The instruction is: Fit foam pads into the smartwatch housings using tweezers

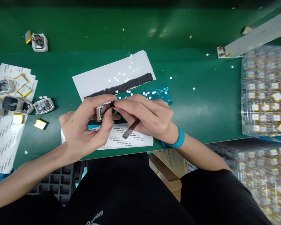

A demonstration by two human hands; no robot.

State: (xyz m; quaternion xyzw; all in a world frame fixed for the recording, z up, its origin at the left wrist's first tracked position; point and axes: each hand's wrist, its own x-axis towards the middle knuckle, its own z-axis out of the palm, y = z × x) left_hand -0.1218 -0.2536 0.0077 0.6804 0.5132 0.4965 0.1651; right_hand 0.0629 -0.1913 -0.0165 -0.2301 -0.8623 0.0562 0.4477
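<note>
Head view: from where I stand, far left on the green worktop lie open white casings and yellow-edged pouches. Next, left hand: fingers clamped on a small casing, held up over the worktop, innards partly showing. Probably light, stiff shell; exposed innards look fragile, smooth outside maybe a bit slippery. Best hold: outer side walls, thumb opposite fingers, light pressure, off the innards. Just right of it, a dark flat tool pokes out from under the right hand, gripped by its curled fingers; looks thin, stiff, best taken mid-length. Right fingertips are together at the casing's edge; can't tell what they pinch. Far right, clear trays carry more pouches, likely soft-skinned, easily dented.
</note>
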